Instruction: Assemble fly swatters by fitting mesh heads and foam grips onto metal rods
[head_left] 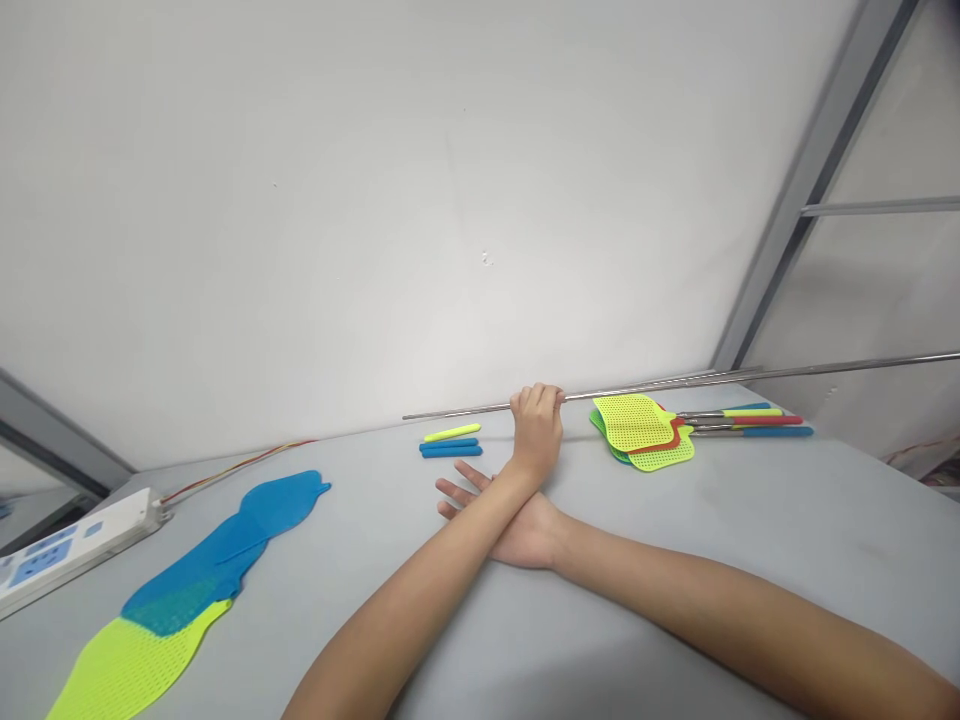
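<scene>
My left hand [537,425] reaches across from the lower left, its fingers wrapped round a long thin metal rod [645,388] near the wall. A second thin rod seems to run close alongside it. Beneath my left wrist, my right hand [523,530] lies over the table with fingers spread to the left, holding nothing. Just left of the hands are a yellow tube-shaped handle [452,433] and some blue handles [450,449] beside it. Right of them, fly swatters [637,425] with yellow, green and red mesh heads lie stacked, their coloured handles pointing right.
Blue swatter heads [217,555] and a yellow-green swatter head [131,668] overlap on the left of the grey table [345,620]. A white power strip [82,545] with a thin cable lies at the left edge. A white wall [375,200] and metal frame posts [810,190] bound the back.
</scene>
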